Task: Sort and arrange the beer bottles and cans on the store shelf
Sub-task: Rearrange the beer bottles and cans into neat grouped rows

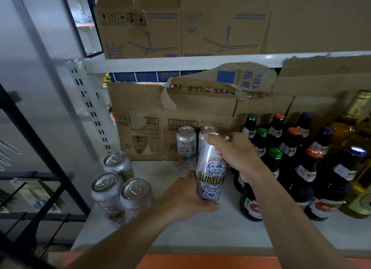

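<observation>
the tall silver aluminium can with a blue-and-red patterned label (210, 176) is standing nearly upright, its top leaning slightly away, over the white shelf board (200, 232), its label reading "山城清". the right hand (239, 154) is curling around its top, while the left hand (186, 196) is gripping its base.

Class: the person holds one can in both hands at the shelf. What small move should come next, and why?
Probably lower the can onto the bare shelf, just in front of the back cans, to extend that group. The right hand grips its top, the left hand cups its base, and bottles already fill the right side.
</observation>
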Demonstrator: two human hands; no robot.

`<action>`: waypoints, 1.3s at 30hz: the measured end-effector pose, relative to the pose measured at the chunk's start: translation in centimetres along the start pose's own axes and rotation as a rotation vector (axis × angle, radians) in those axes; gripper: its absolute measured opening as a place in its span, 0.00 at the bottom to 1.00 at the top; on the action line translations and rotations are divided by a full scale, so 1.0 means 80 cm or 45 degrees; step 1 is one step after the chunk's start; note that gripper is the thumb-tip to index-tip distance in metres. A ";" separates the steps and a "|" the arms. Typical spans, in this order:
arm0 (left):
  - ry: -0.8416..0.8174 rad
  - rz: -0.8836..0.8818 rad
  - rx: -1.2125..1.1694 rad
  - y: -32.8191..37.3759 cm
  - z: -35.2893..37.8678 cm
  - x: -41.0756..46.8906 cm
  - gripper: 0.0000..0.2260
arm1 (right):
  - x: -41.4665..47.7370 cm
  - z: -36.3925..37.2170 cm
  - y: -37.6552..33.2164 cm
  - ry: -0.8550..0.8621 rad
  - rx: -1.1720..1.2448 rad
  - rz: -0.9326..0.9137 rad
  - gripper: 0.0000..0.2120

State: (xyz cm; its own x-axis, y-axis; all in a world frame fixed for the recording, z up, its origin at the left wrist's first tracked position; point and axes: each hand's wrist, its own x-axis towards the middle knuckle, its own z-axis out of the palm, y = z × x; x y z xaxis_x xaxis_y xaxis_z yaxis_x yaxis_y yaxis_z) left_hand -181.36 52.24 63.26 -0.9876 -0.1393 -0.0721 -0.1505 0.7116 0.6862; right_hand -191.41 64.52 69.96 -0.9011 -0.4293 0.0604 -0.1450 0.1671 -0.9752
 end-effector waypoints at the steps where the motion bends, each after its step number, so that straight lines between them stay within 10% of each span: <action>1: 0.003 -0.030 0.001 -0.002 0.005 0.003 0.37 | 0.000 0.000 0.007 0.027 0.016 0.020 0.15; 21: 0.136 -0.415 -0.561 -0.073 0.083 0.070 0.30 | 0.032 0.026 0.094 0.068 -0.211 -0.207 0.14; 39: 0.237 -0.369 0.034 -0.090 0.095 0.104 0.23 | 0.061 0.043 0.120 0.258 -0.122 -0.136 0.22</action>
State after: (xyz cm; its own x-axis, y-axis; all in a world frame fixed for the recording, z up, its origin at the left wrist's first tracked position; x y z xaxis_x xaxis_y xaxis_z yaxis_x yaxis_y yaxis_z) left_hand -188.81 51.19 52.21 -0.8790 -0.4598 -0.1260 -0.4270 0.6416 0.6372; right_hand -195.79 60.94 60.17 -0.9408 -0.2637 0.2130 -0.2732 0.2180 -0.9369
